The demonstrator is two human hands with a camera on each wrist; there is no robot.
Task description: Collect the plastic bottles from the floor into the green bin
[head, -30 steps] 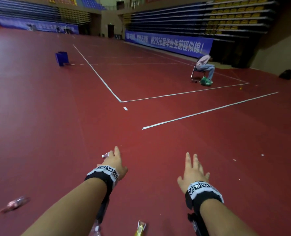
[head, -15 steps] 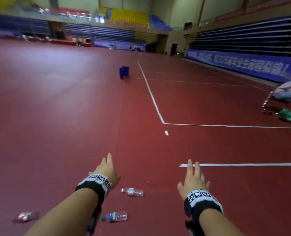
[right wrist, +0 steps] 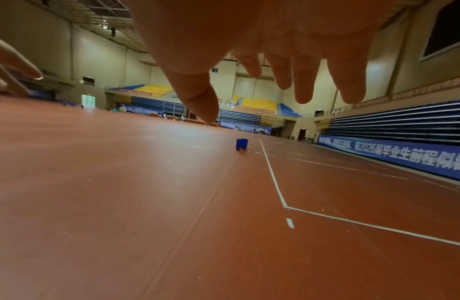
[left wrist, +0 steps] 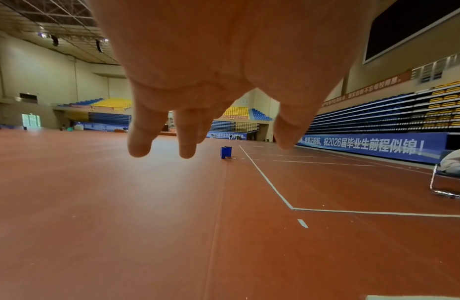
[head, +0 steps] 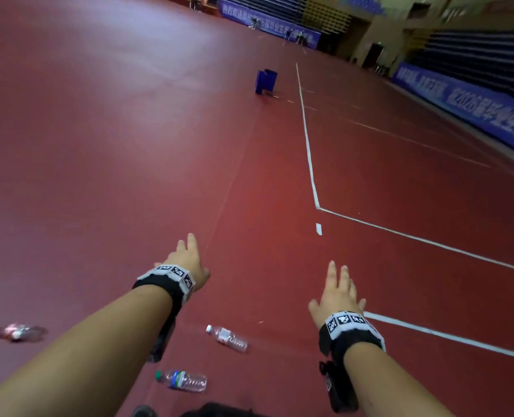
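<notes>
Two clear plastic bottles lie on the red floor between my forearms: one with a white cap (head: 227, 338) and, nearer me, one with a green cap and blue label (head: 182, 379). A crushed bottle with a pinkish label (head: 18, 331) lies at the far left. My left hand (head: 186, 257) and right hand (head: 338, 291) reach forward above the floor, fingers straight, holding nothing. Both wrist views show spread fingers (left wrist: 140, 140) (right wrist: 303, 87) with nothing in them. No green bin is in sight.
A blue bin (head: 266, 81) stands far ahead beside a white court line (head: 308, 152); it also shows in the wrist views (left wrist: 226, 152) (right wrist: 242, 144). A chair with a seated person (left wrist: 452, 174) is off to the right. Blue banners and stands line the hall.
My view has swung left and tilted down. The two bottles now lie lower between my arms, and the seated person has left the head view. Both hands stay outstretched and empty.
</notes>
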